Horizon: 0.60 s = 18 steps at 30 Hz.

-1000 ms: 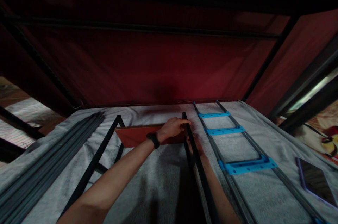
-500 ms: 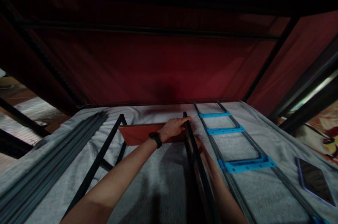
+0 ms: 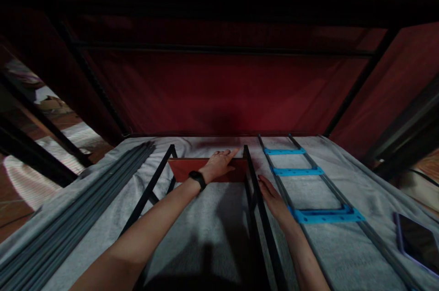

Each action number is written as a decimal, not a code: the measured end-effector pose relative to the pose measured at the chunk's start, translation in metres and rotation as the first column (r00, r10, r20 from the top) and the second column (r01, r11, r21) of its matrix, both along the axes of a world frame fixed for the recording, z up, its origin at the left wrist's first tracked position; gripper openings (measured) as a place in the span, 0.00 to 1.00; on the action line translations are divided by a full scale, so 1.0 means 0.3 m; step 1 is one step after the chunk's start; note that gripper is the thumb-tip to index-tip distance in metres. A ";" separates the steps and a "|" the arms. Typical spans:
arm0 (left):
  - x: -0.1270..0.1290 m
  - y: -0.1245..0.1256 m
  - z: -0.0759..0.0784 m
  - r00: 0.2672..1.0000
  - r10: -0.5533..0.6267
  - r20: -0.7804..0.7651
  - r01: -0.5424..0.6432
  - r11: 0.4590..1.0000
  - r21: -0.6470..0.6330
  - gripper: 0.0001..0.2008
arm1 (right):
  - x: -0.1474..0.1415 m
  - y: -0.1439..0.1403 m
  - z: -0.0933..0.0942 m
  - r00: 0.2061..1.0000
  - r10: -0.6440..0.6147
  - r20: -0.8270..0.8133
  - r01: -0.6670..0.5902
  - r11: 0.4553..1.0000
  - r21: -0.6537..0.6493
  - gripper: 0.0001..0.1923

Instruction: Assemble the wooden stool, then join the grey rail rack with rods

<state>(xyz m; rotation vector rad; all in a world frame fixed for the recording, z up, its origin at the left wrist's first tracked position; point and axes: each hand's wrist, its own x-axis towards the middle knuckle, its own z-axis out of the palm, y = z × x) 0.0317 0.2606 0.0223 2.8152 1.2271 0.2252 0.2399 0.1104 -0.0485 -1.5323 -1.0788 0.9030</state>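
Note:
A black metal frame (image 3: 263, 218) with an orange-brown board (image 3: 188, 169) across its far end stands on a grey cloth. My left hand (image 3: 217, 165), with a dark watch on the wrist, rests against the board and its top edge. Its fingers are apart, the forefinger stretched toward the frame's right upright. On the outer right side of that frame is my right hand (image 3: 270, 192), fingers extended and loose, close to the black bar. Whether its fingertips touch the bar I cannot tell.
Grey tubes (image 3: 82, 211) lie bundled at left. To the right are grey rails joined by blue crosspieces (image 3: 329, 214), with a phone (image 3: 417, 240) farther right. Red fabric (image 3: 219, 94) on dark bars closes off the back. The grey cloth (image 3: 202, 218) is wrinkled.
My left hand has drawn back left from the frame's right upright onto the board. My right hand has come away from behind the bar and shows more fully. The view has shifted slightly.

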 end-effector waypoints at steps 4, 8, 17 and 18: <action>-0.097 -0.019 0.009 1.000 0.024 -0.008 -0.024 0.999 -0.021 0.40 | 0.014 0.013 0.014 0.986 0.050 -0.157 -0.054 0.998 -0.019 0.37; -0.208 -0.054 0.060 1.000 -0.007 0.020 0.007 0.999 -0.042 0.39 | 0.030 0.018 0.012 0.982 0.069 -0.175 -0.078 0.996 -0.045 0.36; -0.687 -0.122 0.135 0.811 0.376 0.448 -0.338 0.926 -0.167 0.26 | 0.044 0.001 -0.008 0.986 0.139 -0.097 -0.146 0.987 -0.069 0.33; -0.745 -0.141 0.114 0.746 0.465 0.476 -0.402 0.885 -0.235 0.23 | 0.044 0.001 -0.006 0.985 0.145 -0.097 -0.152 0.986 -0.070 0.33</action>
